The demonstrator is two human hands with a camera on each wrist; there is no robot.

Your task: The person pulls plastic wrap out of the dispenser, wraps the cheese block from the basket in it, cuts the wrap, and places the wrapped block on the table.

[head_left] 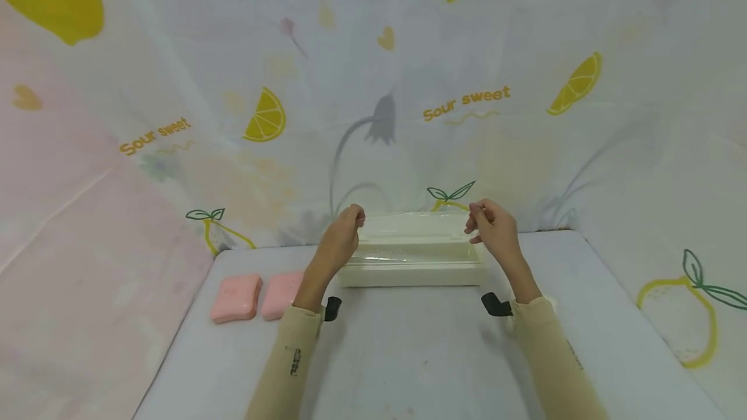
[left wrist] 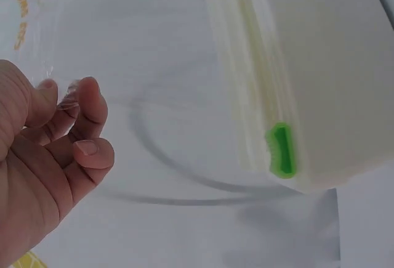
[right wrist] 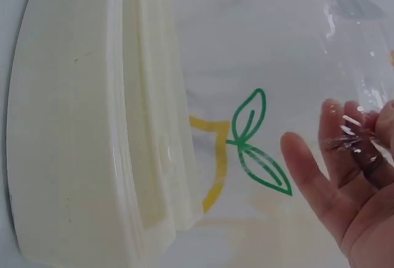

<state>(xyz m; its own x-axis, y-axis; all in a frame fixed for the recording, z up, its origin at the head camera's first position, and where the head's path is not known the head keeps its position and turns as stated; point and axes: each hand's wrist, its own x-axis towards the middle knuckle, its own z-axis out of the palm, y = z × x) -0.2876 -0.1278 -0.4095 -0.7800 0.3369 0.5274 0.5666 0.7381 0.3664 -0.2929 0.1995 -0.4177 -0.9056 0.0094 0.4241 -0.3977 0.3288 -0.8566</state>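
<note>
A long cream cling film dispenser (head_left: 411, 276) lies on the table in the head view, its lid (head_left: 411, 227) raised at the back. In the left wrist view a green slider (left wrist: 282, 151) sits near one end of it. My left hand (head_left: 341, 238) is above the dispenser's left end and pinches clear cling film (left wrist: 69, 98) between thumb and fingertip. Over the right end, my right hand (head_left: 496, 229) pinches the film (right wrist: 352, 126) too, its other fingers loosely bent. The sheet is transparent, so its full outline is hard to make out.
Two pink rounded-square blocks (head_left: 236, 298), like soap bars, lie left of the dispenser, one partly behind the left forearm. A pale object (head_left: 550, 304) is mostly hidden by the right sleeve. A lemon-print cloth (head_left: 362, 83) hangs close behind the table (head_left: 403, 355).
</note>
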